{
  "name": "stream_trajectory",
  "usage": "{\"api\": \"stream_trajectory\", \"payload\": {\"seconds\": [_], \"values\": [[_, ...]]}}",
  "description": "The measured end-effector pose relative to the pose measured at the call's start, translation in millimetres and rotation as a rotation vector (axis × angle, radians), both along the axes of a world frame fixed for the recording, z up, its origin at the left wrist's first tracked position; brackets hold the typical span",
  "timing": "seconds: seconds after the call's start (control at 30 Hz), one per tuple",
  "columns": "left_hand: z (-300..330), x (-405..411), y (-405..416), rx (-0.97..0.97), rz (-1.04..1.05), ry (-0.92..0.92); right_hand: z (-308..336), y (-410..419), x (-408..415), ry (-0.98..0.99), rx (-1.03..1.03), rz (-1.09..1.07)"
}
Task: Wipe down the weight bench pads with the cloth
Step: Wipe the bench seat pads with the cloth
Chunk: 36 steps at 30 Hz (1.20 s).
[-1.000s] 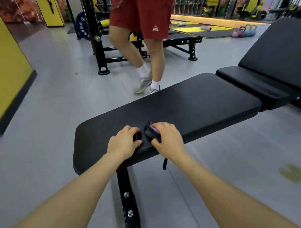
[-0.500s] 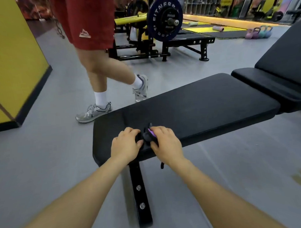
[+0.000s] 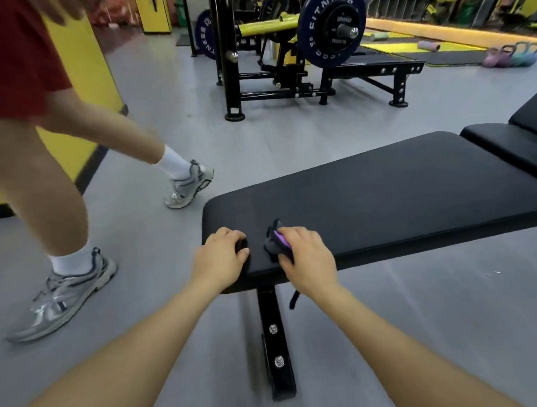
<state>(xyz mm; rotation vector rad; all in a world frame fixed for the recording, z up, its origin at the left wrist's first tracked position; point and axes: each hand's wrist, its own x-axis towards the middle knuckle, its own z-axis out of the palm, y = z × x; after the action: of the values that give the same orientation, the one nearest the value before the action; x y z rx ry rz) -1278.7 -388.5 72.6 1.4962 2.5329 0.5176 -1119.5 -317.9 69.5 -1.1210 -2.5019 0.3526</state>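
Note:
The black weight bench seat pad [image 3: 382,199] runs from the middle to the right edge, with the raised back pad [image 3: 508,146] beyond it. Both hands rest on the pad's near left corner. My right hand [image 3: 309,262] grips a bunched dark cloth with a purple patch [image 3: 274,242], and a dark strap [image 3: 294,300] hangs below the pad edge. My left hand [image 3: 217,263] is curled over a small dark piece [image 3: 242,245], a short gap left of the bundle. Whether that piece belongs to the cloth is unclear.
A person in red shorts and grey trainers [image 3: 60,296] walks past close on the left. The bench's black leg [image 3: 275,340] stands under my hands. A rack with a blue weight plate [image 3: 331,27] is behind, kettlebells [image 3: 511,54] at far right, and a yellow wall [image 3: 83,72] on the left.
The person has walked from behind the bench to the near left. My hands, touching over the bundle before, have drawn slightly apart. The view has shifted left along the bench.

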Motion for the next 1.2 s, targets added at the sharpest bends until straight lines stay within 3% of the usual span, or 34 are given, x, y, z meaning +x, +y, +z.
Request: {"api": "stream_trajectory", "payload": {"seconds": [0.13,0.33,0.5,0.77,0.93,1.2], "values": [[0,-15,11,0.028,0.033,0.001,2,21,-2,-0.077,0.01,0.097],[-13,-38,30,0.049,0.022,0.046,-1,74,-53,-0.165,0.153,0.018],[-21,-47,32,0.019,-0.009,0.01,5,122,-97,-0.161,0.038,-0.017],[-15,-53,33,-0.015,-0.038,-0.004,-1,66,-48,-0.139,0.022,0.263],[-13,-57,36,-0.009,-0.064,0.008,-1,97,-91,-0.185,0.113,0.167],[-12,-60,37,-0.025,-0.067,-0.011,2,136,-148,-0.224,0.031,0.1]]}}
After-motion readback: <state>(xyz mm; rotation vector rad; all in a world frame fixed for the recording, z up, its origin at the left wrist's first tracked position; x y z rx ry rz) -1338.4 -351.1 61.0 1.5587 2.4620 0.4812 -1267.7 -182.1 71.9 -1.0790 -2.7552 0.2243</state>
